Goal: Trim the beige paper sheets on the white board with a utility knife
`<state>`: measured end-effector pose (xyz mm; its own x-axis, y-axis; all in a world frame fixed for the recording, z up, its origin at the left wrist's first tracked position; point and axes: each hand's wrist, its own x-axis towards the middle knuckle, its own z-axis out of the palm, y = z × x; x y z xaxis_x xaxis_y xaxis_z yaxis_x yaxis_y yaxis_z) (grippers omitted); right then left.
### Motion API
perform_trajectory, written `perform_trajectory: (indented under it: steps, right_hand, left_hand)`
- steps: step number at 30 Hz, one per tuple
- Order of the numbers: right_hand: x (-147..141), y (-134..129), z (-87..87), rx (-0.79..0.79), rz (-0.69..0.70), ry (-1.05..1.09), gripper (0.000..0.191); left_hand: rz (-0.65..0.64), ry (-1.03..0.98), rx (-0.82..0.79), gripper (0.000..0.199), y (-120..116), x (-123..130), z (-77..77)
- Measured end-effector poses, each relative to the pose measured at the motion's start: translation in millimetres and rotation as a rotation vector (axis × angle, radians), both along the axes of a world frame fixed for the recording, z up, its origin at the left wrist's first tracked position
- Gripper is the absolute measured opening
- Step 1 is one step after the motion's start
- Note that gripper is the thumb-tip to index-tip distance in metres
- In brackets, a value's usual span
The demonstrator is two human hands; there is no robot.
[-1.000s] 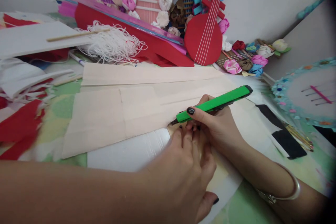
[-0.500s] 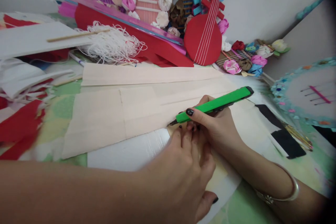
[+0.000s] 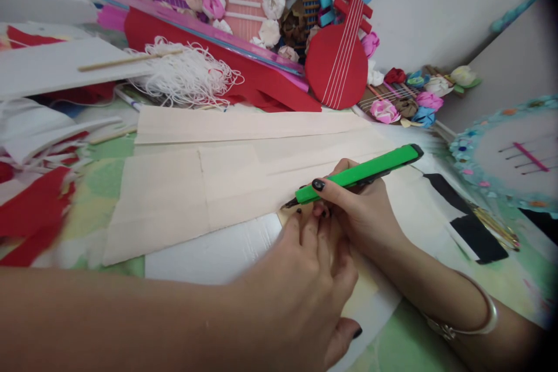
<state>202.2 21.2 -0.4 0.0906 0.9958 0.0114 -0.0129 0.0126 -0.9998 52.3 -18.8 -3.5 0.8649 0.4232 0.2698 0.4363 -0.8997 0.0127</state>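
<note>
My right hand [image 3: 361, 203] is closed round a green utility knife [image 3: 366, 170], its dark blade tip pointing down and left onto the edge of a cream paper sheet [image 3: 231, 186]. Just below the blade, my left hand [image 3: 305, 273] presses down with fingers stretched out and slightly spread. Under its fingertips lies a small tan piece [image 3: 285, 218], mostly hidden by the hand. A white board [image 3: 209, 250] sits beneath the paper and both hands. The blade touches or nearly touches the paper's lower edge; I cannot tell which.
Behind the paper lie a tangle of white string [image 3: 187, 72], red sheets [image 3: 261, 90] and a red paper lute [image 3: 336, 67]. Black strips [image 3: 479, 238] are at the right, near a flower-edged round panel [image 3: 514, 151]. Red scraps [image 3: 35, 209] lie at the left on the green tablecloth [image 3: 107, 168].
The knife in my right hand has shifted very slightly to the right. My left hand stays in place on the board.
</note>
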Motion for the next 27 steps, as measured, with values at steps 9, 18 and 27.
perform_trajectory:
  steps: [9, 18, 27]
  right_hand:
    - [1.2, 1.5, -0.2, 0.006, 0.011, -0.015, 0.030]
    - [2.7, 1.5, -1.5, 0.018, 0.003, 0.002, 0.029]
    - [4.4, 2.2, -0.6, 0.021, 0.010, -0.011, 0.029]
  left_hand:
    - [-0.002, 0.001, -0.005, 0.068, 0.8, 1.0, -0.5]
    - [0.006, -0.014, 0.021, 0.068, -0.3, -0.1, -1.6]
    - [0.005, -0.013, 0.009, 0.068, 0.2, 0.4, -2.1]
